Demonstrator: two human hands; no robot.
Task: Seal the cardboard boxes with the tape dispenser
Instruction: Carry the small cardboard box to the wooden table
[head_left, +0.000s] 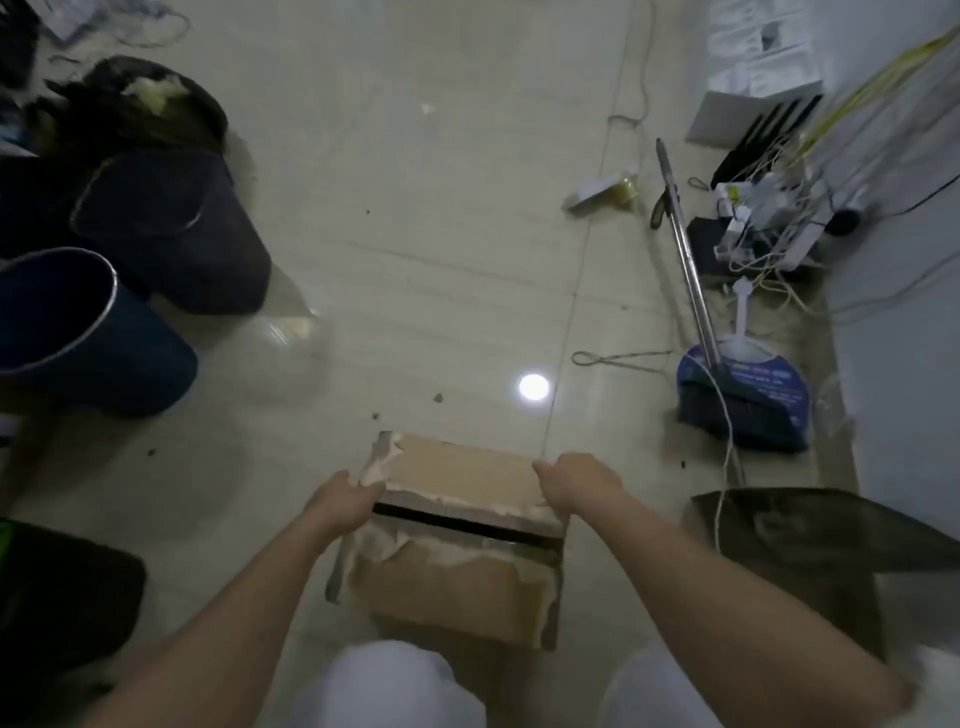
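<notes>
While 1 cardboard box (457, 540) sits on floor, my left hand (340, 506) and right hand (576, 486) grip its far flap's 2 ends.

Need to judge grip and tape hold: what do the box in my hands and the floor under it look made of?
The box looks like brown corrugated cardboard, matte, with torn, ragged flap edges and pale peeled patches where old tape probably came off. Both the left hand and the right hand grip its flaps. The floor looks like glossy tile: grout lines, a lamp reflection.
</notes>
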